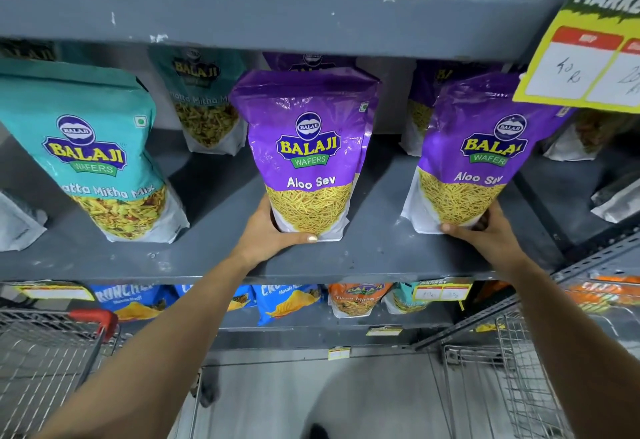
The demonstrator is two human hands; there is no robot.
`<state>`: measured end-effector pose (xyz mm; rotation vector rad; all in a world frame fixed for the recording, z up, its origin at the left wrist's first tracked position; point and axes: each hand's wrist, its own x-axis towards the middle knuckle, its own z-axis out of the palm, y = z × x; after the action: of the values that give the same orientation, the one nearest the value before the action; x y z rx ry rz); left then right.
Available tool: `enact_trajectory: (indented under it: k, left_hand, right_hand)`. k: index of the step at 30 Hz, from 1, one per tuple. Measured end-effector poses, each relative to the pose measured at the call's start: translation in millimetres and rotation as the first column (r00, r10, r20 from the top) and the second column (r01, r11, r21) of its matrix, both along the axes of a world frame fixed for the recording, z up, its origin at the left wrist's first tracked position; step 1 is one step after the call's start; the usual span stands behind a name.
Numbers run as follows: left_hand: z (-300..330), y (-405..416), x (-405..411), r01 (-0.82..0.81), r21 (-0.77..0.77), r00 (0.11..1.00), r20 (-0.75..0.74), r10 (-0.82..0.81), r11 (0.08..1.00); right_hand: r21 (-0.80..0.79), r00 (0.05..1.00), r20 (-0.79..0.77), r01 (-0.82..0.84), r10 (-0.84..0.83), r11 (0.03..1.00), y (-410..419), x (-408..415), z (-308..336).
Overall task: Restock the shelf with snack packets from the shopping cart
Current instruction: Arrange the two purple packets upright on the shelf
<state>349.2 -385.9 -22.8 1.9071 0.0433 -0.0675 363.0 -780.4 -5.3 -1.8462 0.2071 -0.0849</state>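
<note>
Both hands are up at the grey shelf (381,258). The left hand (273,230) cups the base of one purple Aloo Sev packet (308,151) standing mid-shelf; the right hand (485,230) clasps the foot of a second purple packet (478,158) to that packet's right. Two more purple packets stand behind them. Left of the middle packet stands a teal Khatta Mitha Mix packet (93,151), another behind it. A yellow price card (585,57) overlaps the right packet's top corner. Two wire carts (45,362) flank the arms below.
</note>
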Motion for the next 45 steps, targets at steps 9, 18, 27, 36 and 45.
enact_trajectory:
  k: [9,18,27,36,45]
  left_hand:
    - [6,15,-41,-0.228,-0.142,0.967,0.085,0.241,0.963]
    - [82,79,-124,-0.303,-0.007,0.876,0.391,0.282,0.953]
    - [57,46,-107,-0.104,0.145,0.992,0.086,0.092,0.984]
    - [1,9,-36,-0.022,0.030,1.000,-0.012,0.022,0.999]
    - [-11,2,-8,-0.026,-0.010,0.999,0.045,0.027,1.000]
  right_hand:
    - [0.173,0.975,0.055,0.204,-0.216,0.964,16,-52,18]
    - [0.277,0.929,0.165,0.277,-0.330,0.920,48,-161,63]
    - [0.062,0.982,0.010,0.188,-0.189,0.980,48,-131,37]
    - [-0.013,0.983,-0.095,0.154,-0.154,0.988,10,-47,21]
    - [-0.083,0.972,-0.222,-0.092,0.071,0.992,-12,7,25]
